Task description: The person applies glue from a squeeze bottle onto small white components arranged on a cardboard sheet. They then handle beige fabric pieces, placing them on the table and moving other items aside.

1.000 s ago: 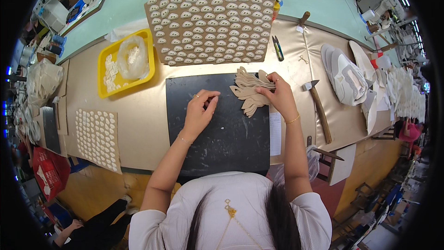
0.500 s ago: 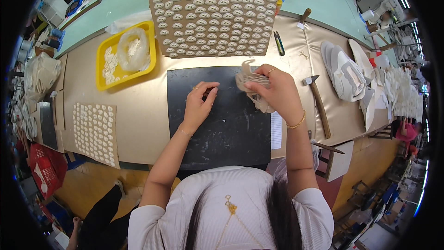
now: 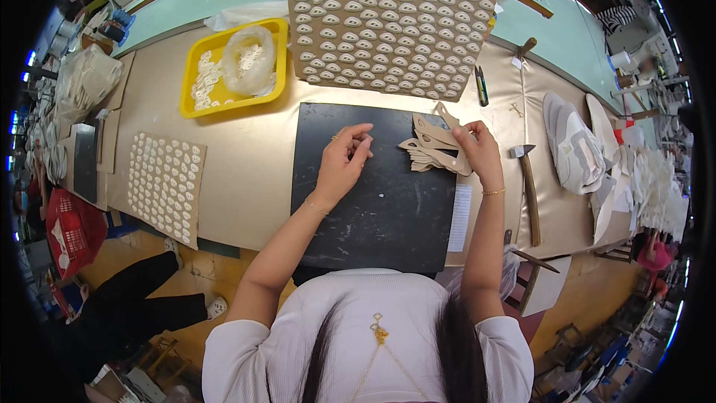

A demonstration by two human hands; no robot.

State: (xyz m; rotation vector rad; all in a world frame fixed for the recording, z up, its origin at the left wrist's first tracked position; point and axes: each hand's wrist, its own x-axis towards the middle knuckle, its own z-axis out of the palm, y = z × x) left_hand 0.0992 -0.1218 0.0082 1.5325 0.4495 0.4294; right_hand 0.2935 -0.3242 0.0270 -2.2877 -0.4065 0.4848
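Observation:
My right hand (image 3: 481, 153) pinches the edge of a loose pile of beige cut shoe-upper pieces (image 3: 431, 151) at the upper right of a black work board (image 3: 365, 216). The pieces are curved, overlap one another and fan out to the left, some with small holes. My left hand (image 3: 345, 163) hovers over the upper left of the board with nothing seen in it. Its fingers are loosely bent, with a gap between thumb and forefinger. Beyond the board leans a brown panel (image 3: 388, 26) covered in rows of small white oval pieces.
A yellow tray (image 3: 280, 75) with white pieces and a plastic bag stands at the far left. Nearer lies a smaller brown card (image 3: 165, 187) of white pieces. A hammer (image 3: 529, 187), snips (image 3: 481, 86) and white-grey shoe uppers (image 3: 574, 146) lie to the right.
The bunched beige pieces in my right hand have come down and now lie fanned out on the board. My left hand's fingers have loosened slightly. The whole view has shifted a little.

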